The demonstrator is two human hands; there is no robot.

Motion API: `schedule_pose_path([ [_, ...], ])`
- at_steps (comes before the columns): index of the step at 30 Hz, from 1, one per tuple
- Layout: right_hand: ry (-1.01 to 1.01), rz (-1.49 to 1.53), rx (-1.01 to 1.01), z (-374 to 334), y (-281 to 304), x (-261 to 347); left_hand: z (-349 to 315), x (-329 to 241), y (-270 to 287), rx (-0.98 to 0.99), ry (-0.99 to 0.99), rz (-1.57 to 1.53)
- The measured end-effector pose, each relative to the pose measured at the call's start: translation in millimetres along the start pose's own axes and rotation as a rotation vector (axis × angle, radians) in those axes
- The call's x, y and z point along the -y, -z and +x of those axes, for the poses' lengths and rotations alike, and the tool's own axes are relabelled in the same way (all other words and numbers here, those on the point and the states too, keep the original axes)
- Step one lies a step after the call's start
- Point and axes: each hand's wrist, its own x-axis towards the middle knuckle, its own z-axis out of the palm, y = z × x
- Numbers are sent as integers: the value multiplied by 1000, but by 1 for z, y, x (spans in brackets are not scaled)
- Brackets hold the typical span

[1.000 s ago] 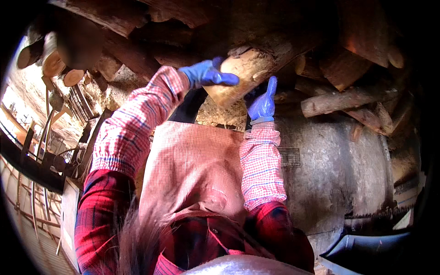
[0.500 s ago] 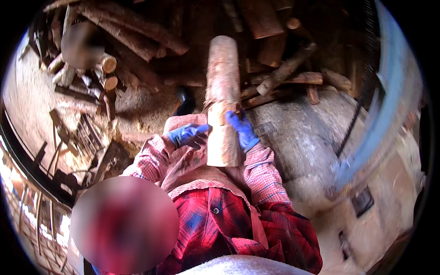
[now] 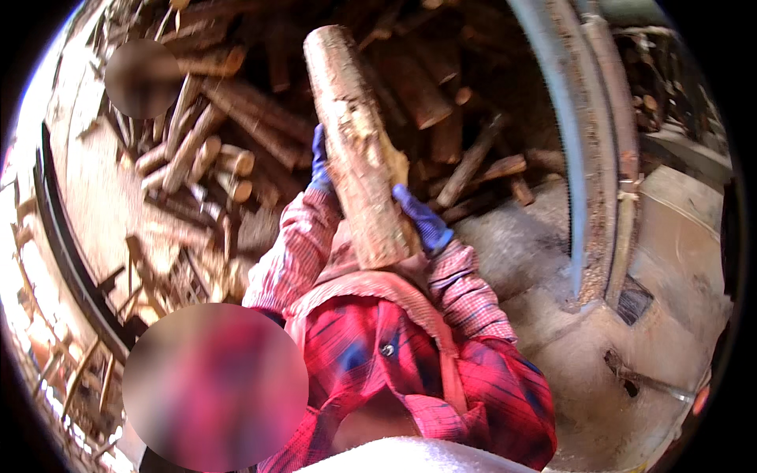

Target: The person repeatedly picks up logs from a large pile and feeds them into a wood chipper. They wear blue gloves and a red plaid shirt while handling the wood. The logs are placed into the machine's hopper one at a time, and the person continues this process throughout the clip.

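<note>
A thick log (image 3: 355,150) with rough brown bark is held up in front of my body. Its far end leans to the left, and a strip of pale, splintered wood shows along its right side. My left hand (image 3: 319,163), in a blue glove, is wrapped round the log's left side, with most of its fingers hidden behind the wood. On the other side my right hand (image 3: 424,221), gloved the same way, presses against the log nearer its close end. Together the two hands support it from both sides.
Stacked cut logs (image 3: 197,150) lie at the left, and more logs (image 3: 422,87) fill the dark space ahead. To the right stands a blue upright post or frame (image 3: 579,150) beside a brownish pipe (image 3: 623,118). A dark curved rail (image 3: 67,244) runs along the far left.
The log has turned and tilted, its far end swinging left and its damaged side now facing right. My left hand has moved forward along it and closed on it. The view has shifted.
</note>
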Motion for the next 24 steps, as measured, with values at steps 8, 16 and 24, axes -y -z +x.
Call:
schedule_pose_path([
  [8,604,-109,120,88,68,202,184,-81,-231,561,-87,-197],
  [16,1203,-607,-118,66,135,588,144,-164,-431,687,-799,1165],
  [24,352,-1787,-799,111,220,556,99,-50,-188,32,23,986],
])
